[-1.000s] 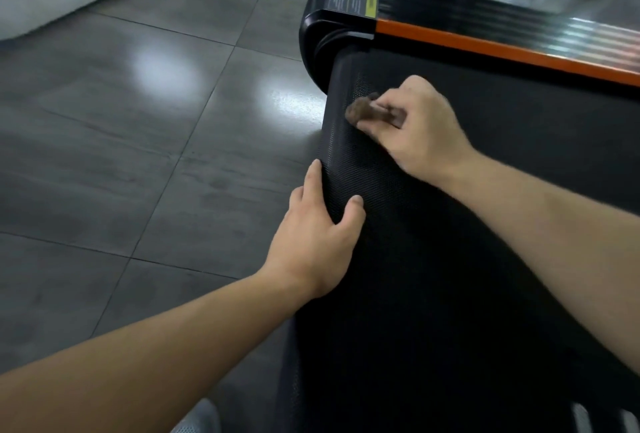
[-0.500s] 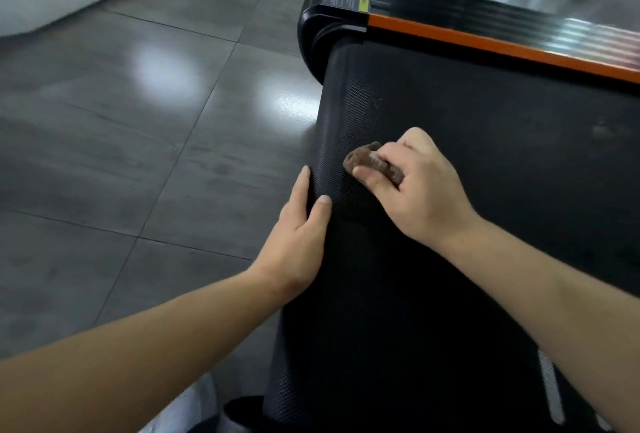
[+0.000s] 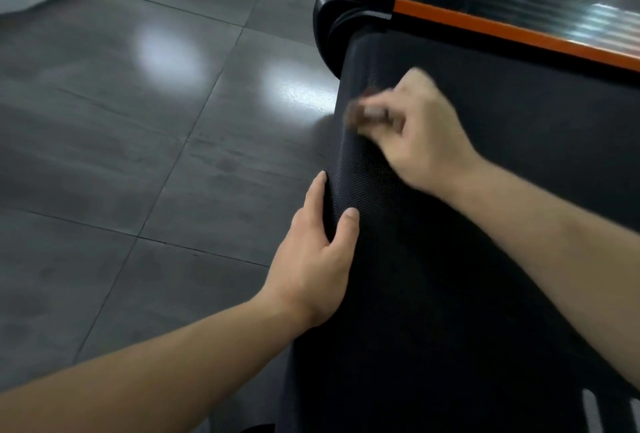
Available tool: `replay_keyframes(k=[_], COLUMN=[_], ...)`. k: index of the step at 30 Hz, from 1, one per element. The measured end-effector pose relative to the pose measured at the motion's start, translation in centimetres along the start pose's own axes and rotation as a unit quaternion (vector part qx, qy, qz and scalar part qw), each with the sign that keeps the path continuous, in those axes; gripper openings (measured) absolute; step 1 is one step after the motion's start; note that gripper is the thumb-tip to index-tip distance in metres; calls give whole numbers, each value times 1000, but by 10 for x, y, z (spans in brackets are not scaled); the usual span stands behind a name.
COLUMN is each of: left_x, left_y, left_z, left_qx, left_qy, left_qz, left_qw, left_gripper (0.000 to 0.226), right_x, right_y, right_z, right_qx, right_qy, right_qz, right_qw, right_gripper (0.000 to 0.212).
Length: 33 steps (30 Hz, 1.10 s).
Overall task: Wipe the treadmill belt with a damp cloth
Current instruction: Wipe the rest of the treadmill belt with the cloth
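Tiled floor (image 3: 138,155); belt (image 3: 450,294): right hand (image 3: 426,134) pinches cloth (image 3: 360,112), apparently; left hand (image 3: 311,266) grips its edge.

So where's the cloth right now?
In the head view, the cloth is held in the right hand, on the belt near its left edge, just beyond the left hand.
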<state>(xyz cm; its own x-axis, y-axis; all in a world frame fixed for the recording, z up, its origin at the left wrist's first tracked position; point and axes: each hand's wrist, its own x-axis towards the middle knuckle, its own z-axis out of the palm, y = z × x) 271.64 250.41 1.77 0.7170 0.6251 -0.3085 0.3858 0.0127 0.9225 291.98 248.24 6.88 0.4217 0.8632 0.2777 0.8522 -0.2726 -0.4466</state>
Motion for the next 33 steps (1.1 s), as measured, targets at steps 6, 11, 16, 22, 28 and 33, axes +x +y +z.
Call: replay_keyframes(k=[6,11,16,22,28,33], left_x=[-1,-3,0,1,3,3], left_y=[2,2,1,-3,-6,-8], left_z=[-1,-2,0,0,0,1], left_qx=[-7,-29,-40,-56,-40,-47], left_qy=[7,-1,-9,-15,-22,-19], left_qz=[-4,-16,-14,-6,-2,-3], left_qw=[1000,999,999,998,999,999], left_gripper=[90,70,76,75,88,83], right_x=[22,84,39,150,91,145], right_y=[4,17,-19,-3,-37,-18], right_z=[-7,12,2,20,20,24], right_qx=[-10,-113,-102,-293,-214,-340], right_qy=[-62,11,-191,-131,-295,-218], right_qz=[-98,18,-142,7,-74,-20], right_qw=[993,993,966,947,928,915], right_gripper=[25,22,23,20,19,38])
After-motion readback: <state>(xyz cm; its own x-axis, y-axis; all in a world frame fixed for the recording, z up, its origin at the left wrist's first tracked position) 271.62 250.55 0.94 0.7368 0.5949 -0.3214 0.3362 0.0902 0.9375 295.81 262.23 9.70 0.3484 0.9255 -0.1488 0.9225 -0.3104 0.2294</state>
